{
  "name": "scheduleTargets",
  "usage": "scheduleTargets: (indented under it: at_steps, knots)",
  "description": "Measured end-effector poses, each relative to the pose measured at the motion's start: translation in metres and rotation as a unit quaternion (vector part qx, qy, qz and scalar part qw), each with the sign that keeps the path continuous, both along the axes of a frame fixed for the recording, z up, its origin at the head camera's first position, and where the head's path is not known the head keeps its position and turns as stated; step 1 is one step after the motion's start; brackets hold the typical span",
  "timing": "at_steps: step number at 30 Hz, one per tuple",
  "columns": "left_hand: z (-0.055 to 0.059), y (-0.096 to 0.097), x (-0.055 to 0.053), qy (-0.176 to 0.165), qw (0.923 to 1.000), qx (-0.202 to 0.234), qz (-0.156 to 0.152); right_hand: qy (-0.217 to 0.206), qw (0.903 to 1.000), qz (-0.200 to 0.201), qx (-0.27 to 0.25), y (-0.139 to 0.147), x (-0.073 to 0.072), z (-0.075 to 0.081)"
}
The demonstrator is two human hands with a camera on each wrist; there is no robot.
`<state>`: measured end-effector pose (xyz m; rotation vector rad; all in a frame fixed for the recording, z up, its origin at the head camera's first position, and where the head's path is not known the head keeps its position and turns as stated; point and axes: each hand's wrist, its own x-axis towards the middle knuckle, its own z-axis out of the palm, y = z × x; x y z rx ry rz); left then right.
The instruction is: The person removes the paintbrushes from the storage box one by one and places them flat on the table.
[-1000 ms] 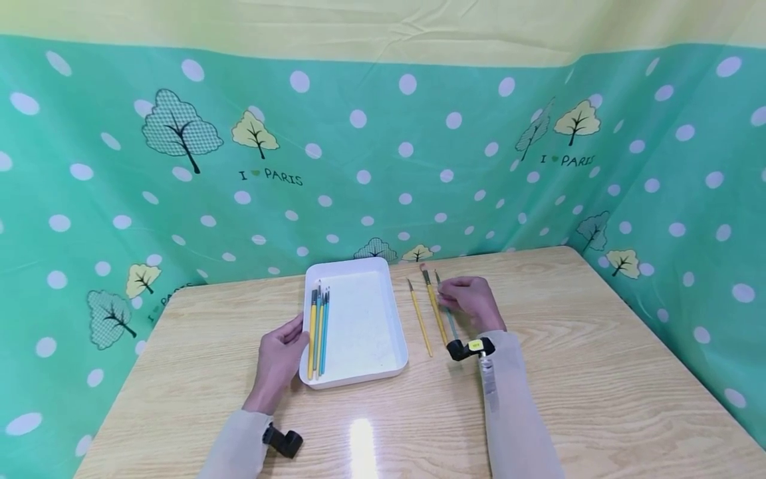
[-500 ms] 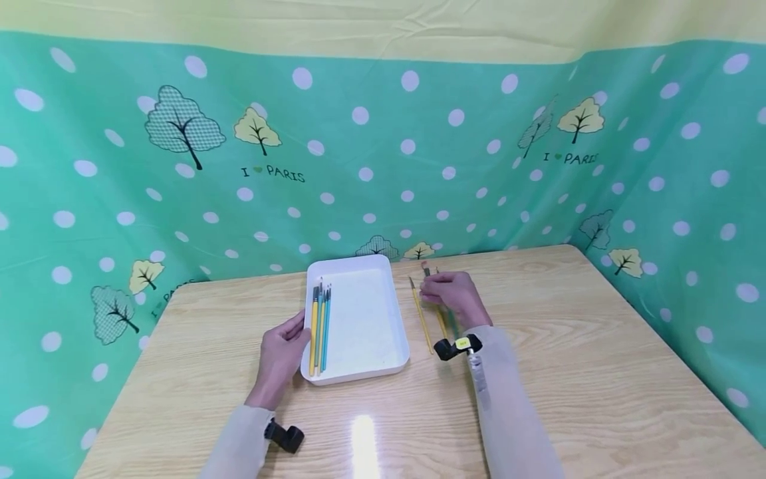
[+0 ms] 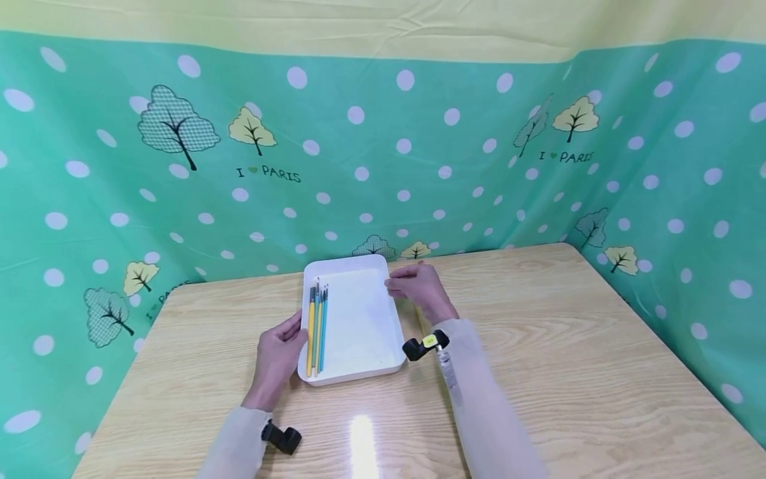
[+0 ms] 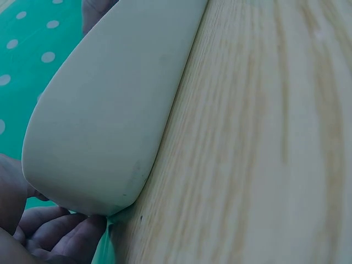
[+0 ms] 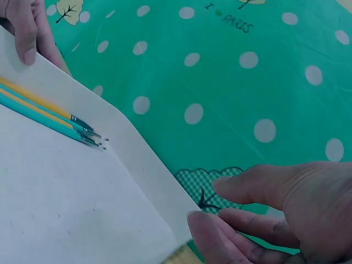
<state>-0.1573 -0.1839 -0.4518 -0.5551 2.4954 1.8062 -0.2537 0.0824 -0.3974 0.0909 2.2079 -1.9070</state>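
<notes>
A white tray (image 3: 365, 332) lies on the table, several paintbrushes (image 5: 49, 115) with yellow and blue handles side by side along its left wall. My left hand (image 3: 275, 359) grips that left wall, thumb over the rim and fingers outside; in the left wrist view those fingers (image 4: 60, 234) curl at the tray's corner. At the tray's right rim is my right hand (image 3: 421, 293). Its thumb and fingers stand apart with nothing between them in the right wrist view, one fingertip right at the wall. A yellow brush handle (image 3: 422, 322) shows beside the right wrist; the rest of it is hidden.
The wooden table (image 3: 586, 372) extends on both sides of the tray. Behind it hangs a green dotted cloth (image 3: 407, 166) with printed trees. Black cameras (image 3: 426, 344) are strapped to the sleeves.
My right hand has moved left from the loose brushes on the table to the tray's right rim, and its arm now covers most of them. My left hand has stayed on the tray.
</notes>
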Motion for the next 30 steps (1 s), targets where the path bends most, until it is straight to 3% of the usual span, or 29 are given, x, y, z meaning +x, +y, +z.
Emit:
scheduleTargets:
  at_steps: [12, 30]
  knots:
    - [0.001, 0.000, 0.000, 0.000, 1.0000, 0.001, 0.003, -0.007, 0.9983, 0.041, 0.042, -0.036, 0.004, 0.008]
    - [0.002, -0.001, 0.000, 0.003, 1.0000, 0.008, -0.001, -0.023, 0.9898, 0.080, 0.116, -0.084, 0.010, -0.009]
